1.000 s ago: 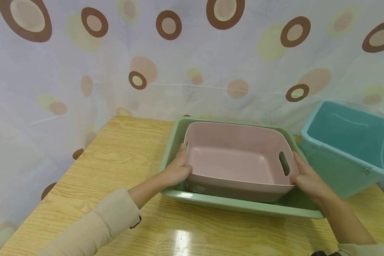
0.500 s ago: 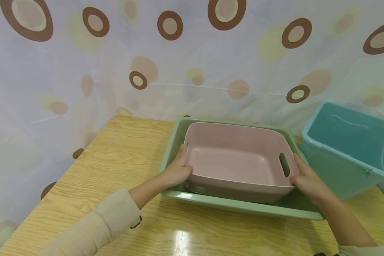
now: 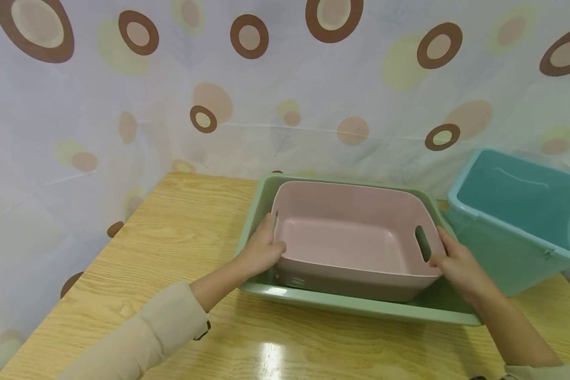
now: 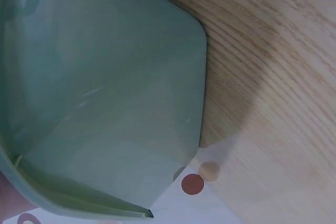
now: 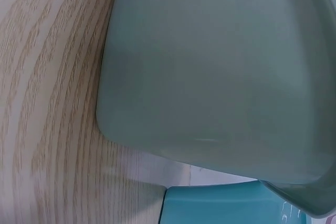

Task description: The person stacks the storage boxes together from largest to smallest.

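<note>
A pink rectangular basket (image 3: 342,243) with a handle slot at each end sits inside a larger green basin (image 3: 356,306). My left hand (image 3: 260,252) grips the pink basket's left end, thumb at its near left corner. At the opposite end, my right hand (image 3: 462,270) holds the right wall beside the slot, its thumb over the rim. The fingers on the outer sides are partly hidden. Both wrist views look at the outer wall of the green basin (image 4: 121,82) low over the table; the pink basket does not show there.
A teal bin (image 3: 508,243) stands close to the green basin on the right, its top open. Underneath is a wood-grain table (image 3: 171,237). A white curtain (image 3: 275,79) printed with brown and pink circles hangs behind and to the left.
Hands, pink basket and green basin stay almost in place. The view shifts very slightly.
</note>
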Tool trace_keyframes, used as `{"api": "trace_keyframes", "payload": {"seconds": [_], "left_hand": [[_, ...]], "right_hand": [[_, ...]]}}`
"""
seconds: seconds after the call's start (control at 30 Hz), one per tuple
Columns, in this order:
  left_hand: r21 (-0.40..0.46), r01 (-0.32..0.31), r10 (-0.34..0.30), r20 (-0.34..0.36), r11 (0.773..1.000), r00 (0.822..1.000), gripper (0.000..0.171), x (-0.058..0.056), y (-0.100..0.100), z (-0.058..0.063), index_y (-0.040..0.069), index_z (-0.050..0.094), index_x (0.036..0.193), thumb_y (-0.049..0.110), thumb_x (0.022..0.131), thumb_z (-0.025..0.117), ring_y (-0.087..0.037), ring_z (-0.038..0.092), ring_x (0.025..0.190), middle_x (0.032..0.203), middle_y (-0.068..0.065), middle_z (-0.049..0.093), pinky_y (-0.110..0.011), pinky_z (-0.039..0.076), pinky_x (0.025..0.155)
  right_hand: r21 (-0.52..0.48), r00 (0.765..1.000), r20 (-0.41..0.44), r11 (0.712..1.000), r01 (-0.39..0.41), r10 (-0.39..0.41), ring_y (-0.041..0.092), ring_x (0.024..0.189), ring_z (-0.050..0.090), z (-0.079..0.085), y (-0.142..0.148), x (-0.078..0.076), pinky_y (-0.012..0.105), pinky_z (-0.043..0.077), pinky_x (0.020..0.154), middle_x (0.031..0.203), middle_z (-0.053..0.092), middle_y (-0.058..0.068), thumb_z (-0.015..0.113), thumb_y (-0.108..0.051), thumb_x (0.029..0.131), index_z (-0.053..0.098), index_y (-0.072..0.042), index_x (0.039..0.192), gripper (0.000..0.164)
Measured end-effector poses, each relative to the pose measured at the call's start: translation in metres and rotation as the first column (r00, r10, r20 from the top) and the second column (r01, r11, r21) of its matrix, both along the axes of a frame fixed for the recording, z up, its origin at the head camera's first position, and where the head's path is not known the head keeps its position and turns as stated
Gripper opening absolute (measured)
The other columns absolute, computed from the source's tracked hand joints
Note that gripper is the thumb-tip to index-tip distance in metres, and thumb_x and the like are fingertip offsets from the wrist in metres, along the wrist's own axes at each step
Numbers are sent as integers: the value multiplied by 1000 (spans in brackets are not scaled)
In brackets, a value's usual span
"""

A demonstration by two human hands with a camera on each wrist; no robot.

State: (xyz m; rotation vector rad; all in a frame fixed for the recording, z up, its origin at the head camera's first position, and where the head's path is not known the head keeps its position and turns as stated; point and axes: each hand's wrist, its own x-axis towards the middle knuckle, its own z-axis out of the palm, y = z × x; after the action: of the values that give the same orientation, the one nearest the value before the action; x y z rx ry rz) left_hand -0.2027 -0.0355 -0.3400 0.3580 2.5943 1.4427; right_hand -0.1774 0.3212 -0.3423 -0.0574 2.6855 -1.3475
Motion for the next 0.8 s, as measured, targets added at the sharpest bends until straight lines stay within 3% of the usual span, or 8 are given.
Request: {"api": "trace_keyframes", "payload": {"seconds": [0.1, 0.2, 0.3, 0.47, 0.57, 0.63, 0.7, 0.8], "left_hand": [[-8, -15, 15, -33, 1000, 999, 75, -1, -1, 2, -9, 7, 145, 8, 82, 45, -36, 2, 143, 153, -27, 5, -50, 7, 115], [5, -17, 17, -58, 1000, 998, 74, 0, -1, 4, -5, 9, 146, 8, 83, 44, -34, -1, 143, 154, -24, 4, -53, 8, 114], [14, -21, 22, -78, 1000, 997, 73, 2, 0, 6, -4, 13, 146, 8, 83, 45, -35, 1, 143, 154, -24, 2, -54, 11, 114], [-1, -9, 9, -143, 1000, 990, 70, 6, 4, 8, -5, 20, 145, 10, 82, 46, -43, 2, 141, 153, -27, 2, -58, 9, 112], [-7, 3, -4, -195, 1000, 981, 69, 7, 6, 9, -6, 24, 143, 10, 81, 47, -46, 2, 140, 152, -28, 4, -59, 8, 112], [-1, 11, -11, -207, 1000, 978, 68, 8, 8, 10, -6, 25, 143, 11, 81, 47, -46, 2, 140, 153, -25, 6, -58, 7, 113], [23, 20, -15, -211, 1000, 977, 67, 9, 9, 11, -5, 25, 144, 11, 82, 46, -42, 2, 141, 154, -22, 8, -55, 7, 114], [68, 45, -29, -210, 997, 977, 65, 10, 12, 12, -2, 23, 145, 10, 85, 47, -34, 4, 143, 155, -14, 11, -49, 8, 116]], "right_hand": [[7, 1000, 2, 1000, 10, -10, 43, 135, 16, 1, 0, 1, 2, 30, 74, 150, 8, 32, 40, -3, 87, -5, 1, 147, 75], [4, 1000, -21, 1000, 21, -21, 23, 131, 31, 0, 1, 3, 4, 32, 74, 148, 16, 32, 40, -4, 88, 2, 1, 148, 71], [-18, 998, -39, 999, 40, -41, 4, 126, 34, -1, 2, 5, 1, 31, 75, 147, 18, 32, 40, -4, 90, 5, 2, 147, 68], [12, 985, -128, 993, 115, -113, -13, 113, 38, 0, 6, 11, -1, 33, 73, 144, 28, 32, 43, -14, 95, 15, 2, 147, 61], [13, 961, -220, 985, 173, -166, -19, 104, 39, 1, 9, 17, -1, 35, 72, 145, 39, 13, 48, -21, 95, 24, -6, 147, 60], [-36, 938, -287, 981, 193, -195, -20, 107, 38, 1, 11, 21, -3, 35, 74, 142, 43, -8, 50, -21, 94, 27, -12, 147, 58], [-174, 907, -349, 968, 182, -233, -19, 109, 41, 2, 11, 25, -3, 36, 77, 130, 48, -22, 52, -15, 93, 35, -15, 144, 54], [-379, 866, -409, 916, 128, -290, -15, 107, 47, 3, 12, 29, -2, 37, 80, 118, 54, -25, 53, -4, 90, 45, -14, 138, 49]]}}
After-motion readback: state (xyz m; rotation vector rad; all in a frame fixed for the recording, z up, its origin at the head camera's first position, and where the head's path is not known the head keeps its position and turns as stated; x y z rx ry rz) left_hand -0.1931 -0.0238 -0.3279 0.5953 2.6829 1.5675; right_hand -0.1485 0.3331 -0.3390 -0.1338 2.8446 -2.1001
